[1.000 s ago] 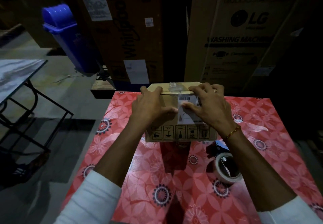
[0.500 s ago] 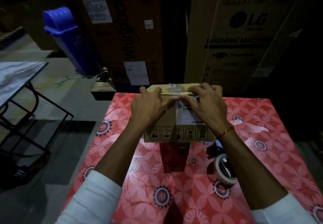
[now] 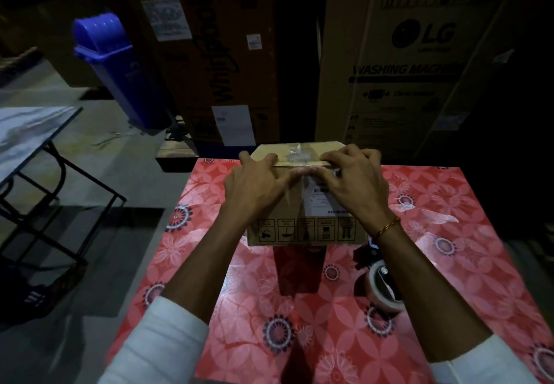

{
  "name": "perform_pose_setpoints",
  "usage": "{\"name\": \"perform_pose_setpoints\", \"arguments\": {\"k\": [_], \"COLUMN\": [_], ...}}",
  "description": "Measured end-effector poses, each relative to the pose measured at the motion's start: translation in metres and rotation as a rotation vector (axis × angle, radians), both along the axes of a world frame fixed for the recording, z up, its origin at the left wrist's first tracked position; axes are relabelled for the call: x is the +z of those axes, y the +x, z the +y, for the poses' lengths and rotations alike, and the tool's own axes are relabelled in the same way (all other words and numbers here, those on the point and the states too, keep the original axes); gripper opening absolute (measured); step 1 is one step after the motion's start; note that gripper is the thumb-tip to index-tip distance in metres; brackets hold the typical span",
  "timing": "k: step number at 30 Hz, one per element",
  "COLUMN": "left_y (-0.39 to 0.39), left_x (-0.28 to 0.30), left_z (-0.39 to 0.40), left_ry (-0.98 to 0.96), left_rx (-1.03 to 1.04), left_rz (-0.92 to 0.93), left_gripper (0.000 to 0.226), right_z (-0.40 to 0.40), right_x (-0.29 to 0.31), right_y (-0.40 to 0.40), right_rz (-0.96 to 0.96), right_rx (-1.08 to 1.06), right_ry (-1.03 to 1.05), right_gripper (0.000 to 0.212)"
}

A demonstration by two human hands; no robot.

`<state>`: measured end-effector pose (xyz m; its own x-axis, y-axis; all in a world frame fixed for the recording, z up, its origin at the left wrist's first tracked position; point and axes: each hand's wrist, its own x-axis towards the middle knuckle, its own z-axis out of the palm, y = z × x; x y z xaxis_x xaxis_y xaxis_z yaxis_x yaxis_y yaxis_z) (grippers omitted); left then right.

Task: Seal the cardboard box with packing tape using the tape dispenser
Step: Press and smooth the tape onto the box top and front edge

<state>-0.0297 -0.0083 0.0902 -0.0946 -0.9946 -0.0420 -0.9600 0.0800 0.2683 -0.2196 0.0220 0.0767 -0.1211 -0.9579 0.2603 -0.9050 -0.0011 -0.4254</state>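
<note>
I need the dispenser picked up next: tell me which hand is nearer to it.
Right. The right hand rests on the cardboard box, its wrist directly above the tape dispenser; the left hand lies farther left.

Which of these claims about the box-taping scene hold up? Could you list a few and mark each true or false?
1. Both hands rest on the cardboard box. True: the left hand and the right hand press near its top front edge.
2. The right hand holds the tape dispenser. False: it sits on the floral tablecloth, beside the right forearm.
3. Clear tape already crosses the top of the box. True.
4. The blue bin stands on the table. False: it stands on the floor, behind and to the left.
5. A bracelet is on the left wrist. False: it is on the right wrist.
</note>
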Motion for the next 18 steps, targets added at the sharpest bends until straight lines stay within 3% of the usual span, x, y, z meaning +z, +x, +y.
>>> {"name": "perform_pose_setpoints", "arguments": {"k": [5, 9, 12, 18], "left_y": [0.007, 0.011, 0.009, 0.013], "left_x": [0.000, -0.004, -0.007, -0.014], "left_z": [-0.006, -0.003, 0.002, 0.005], "left_ry": [0.027, 0.021, 0.027, 0.050], "left_rx": [-0.039, -0.050, -0.043, -0.065], "left_rz": [0.008, 0.014, -0.001, 0.010], "left_gripper": [0.074, 0.090, 0.106, 0.092], "right_z": [0.002, 0.007, 0.009, 0.011], "right_x": [-0.001, -0.006, -0.007, -0.014], "right_y": [-0.008, -0.005, -0.002, -0.007], "right_rz": [0.000, 0.169, 0.168, 0.118], "right_rx": [0.047, 0.059, 0.062, 0.119], "right_ry": [0.025, 0.017, 0.039, 0.093], "right_gripper": [0.048, 0.067, 0.068, 0.070]}}
